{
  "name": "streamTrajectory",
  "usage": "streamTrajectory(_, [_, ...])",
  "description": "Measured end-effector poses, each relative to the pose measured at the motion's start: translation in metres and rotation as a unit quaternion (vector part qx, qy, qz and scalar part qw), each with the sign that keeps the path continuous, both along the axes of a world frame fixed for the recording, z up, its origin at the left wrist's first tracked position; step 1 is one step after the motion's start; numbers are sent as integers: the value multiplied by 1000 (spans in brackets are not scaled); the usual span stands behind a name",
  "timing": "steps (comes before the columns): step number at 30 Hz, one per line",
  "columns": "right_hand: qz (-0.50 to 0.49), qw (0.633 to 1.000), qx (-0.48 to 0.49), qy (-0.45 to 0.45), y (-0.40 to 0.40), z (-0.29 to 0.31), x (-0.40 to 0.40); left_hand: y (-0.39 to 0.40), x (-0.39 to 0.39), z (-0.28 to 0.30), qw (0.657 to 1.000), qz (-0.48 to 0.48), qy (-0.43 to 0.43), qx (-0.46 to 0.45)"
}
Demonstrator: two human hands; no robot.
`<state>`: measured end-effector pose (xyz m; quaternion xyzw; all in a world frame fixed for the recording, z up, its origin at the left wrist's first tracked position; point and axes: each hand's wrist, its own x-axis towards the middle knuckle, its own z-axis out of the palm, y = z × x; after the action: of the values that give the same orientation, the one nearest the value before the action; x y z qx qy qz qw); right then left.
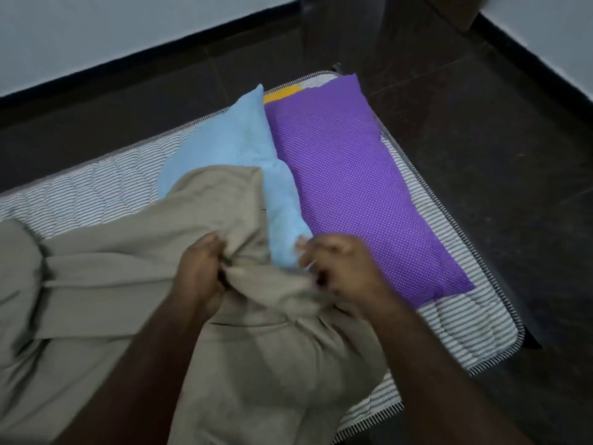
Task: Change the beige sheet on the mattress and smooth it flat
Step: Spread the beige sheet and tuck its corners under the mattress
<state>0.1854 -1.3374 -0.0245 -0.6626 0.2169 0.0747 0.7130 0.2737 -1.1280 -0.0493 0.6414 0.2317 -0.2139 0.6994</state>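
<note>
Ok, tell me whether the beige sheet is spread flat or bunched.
Bunched: the beige sheet lies crumpled, gripped by left hand and right hand, striped mattress bare.

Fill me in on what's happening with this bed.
A person is bunching up the beige sheet on a striped mattress that lies on the dark floor. The left hand grips a fold of it; the right hand, blurred, holds the cloth beside it. A light blue pillow and a purple dotted pillow sit on the mattress.
</note>
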Motion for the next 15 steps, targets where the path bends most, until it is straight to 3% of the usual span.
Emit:
streamTrajectory(1, [-111, 993, -43, 21, -13, -16, 10, 15, -6, -4, 997, 62, 18, 40])
streamTrajectory(2, [-152, 980, -119, 38, -22, -30, 21, 30, -13, -14, 991, 91, 31, 97])
streamTrajectory(4, [-92, 970, -208, 81, -16, -44, 38, 48, -28, -25, 970, 85, 18, 228])
streamTrajectory(5, [-46, 977, -179, 108, -7, -47, 45, 52, -36, -31, 959, 73, -1, 273])
streamTrajectory(8, [46, 982, -51, 178, 26, -47, 68, 51, -53, -34, 958, 21, -87, 274])
streamTrajectory(11, [66, 981, -129, 131, 46, -48, 86, 56, -68, -31, 911, -140, -193, 336])
streamTrajectory(15, [50, 974, -210, 75, 48, 3, 104, 102, -83, -40, 861, -173, -309, 366])
